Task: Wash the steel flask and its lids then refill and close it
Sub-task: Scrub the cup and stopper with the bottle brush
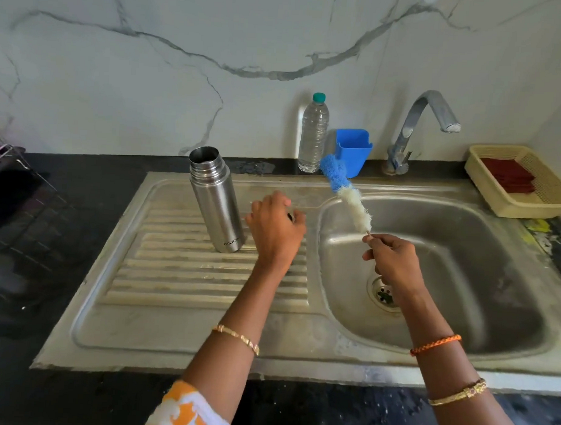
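Currently right hand [390,264] pinches a brush [345,190] by its wire stem, bristles slanting up-left above the basin [462,250]; left hand [275,231] is curled on a small dark object, identity unclear. One flask [214,200], upright and uncapped, stands on the drainboard [175,272] just left of left hand, the nearer. Count: one flask, one brush, lids not visible.

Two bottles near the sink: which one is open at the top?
The steel flask on the draining board: its threaded mouth is bare, with no lid. The clear plastic bottle by the wall has its green cap on.
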Demonstrator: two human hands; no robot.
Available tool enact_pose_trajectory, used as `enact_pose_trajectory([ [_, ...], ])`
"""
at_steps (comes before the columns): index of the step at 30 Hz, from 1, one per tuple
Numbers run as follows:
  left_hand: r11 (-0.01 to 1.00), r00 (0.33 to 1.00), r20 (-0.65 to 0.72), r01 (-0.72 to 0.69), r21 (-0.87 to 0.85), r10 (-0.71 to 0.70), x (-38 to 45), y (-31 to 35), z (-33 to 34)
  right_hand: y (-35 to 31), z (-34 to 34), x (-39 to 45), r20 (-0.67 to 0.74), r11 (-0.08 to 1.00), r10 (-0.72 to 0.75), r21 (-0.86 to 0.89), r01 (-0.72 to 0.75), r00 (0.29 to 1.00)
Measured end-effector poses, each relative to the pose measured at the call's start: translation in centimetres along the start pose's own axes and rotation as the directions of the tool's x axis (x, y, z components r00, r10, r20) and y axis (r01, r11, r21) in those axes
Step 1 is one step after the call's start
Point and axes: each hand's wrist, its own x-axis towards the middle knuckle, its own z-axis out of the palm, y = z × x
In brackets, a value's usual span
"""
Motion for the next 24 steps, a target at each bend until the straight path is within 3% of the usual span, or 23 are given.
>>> enact_pose_trajectory([
  [1, 0.989, 0.983, 0.182, 0.011, 0.145, -0.037, 0.6, 0.2, 0.5, 0.0, -0.2, 0.1, 0.004, 1.0, 0.0, -0.003, 0.0, 1.0],
  [3, 0.926, 0.877, 0.447, -0.005, 0.377, -0.178, 1.7, 0.6, 1.4, 0.0, -0.8, 0.2, 0.016, 1.0, 0.003, -0.013, -0.003, 1.0],
  [6, 0.819, 0.815, 0.525, -0.115, 0.562, -0.246, 2.4, 0.8, 2.4, 0.1, -1.9, 0.6, 0.039, 0.999, 0.014, -0.035, -0.013, 0.999],
  [9, 0.811, 0.808, 0.517, -0.088, 0.579, -0.282, 2.9, 1.2, 2.5, 0.4, -3.5, 1.1, 0.069, 0.998, 0.015, -0.067, -0.011, 0.998],
  [11, 0.865, 0.787, 0.526, 0.019, 0.502, -0.323, 4.0, 1.5, 2.6, 0.7, -4.9, 1.4, 0.073, 0.995, -0.021, -0.091, 0.028, 0.997],
  [14, 0.941, 0.726, 0.609, 0.318, 0.114, -0.319, 5.8, 3.5, 2.7, 0.6, -7.6, 1.5, 0.059, 0.971, -0.159, -0.172, 0.167, 0.986],
  [17, 0.857, 0.731, 0.635, 0.472, -0.205, -0.251, 6.7, 6.7, 3.3, 0.5, -9.6, 0.9, 0.078, 0.874, -0.347, -0.334, 0.352, 0.935],
  [20, 0.751, 0.725, 0.652, 0.555, -0.359, -0.223, 6.3, 9.5, 5.4, 2.1, -10.9, 0.2, 0.079, 0.766, -0.498, -0.427, 0.48, 0.864],
  [24, 0.663, 0.725, 0.671, 0.581, -0.473, -0.156, 4.4, 12.0, 8.1, 4.9, -12.4, -0.2, 0.042, 0.727, -0.558, -0.455, 0.514, 0.828],
])
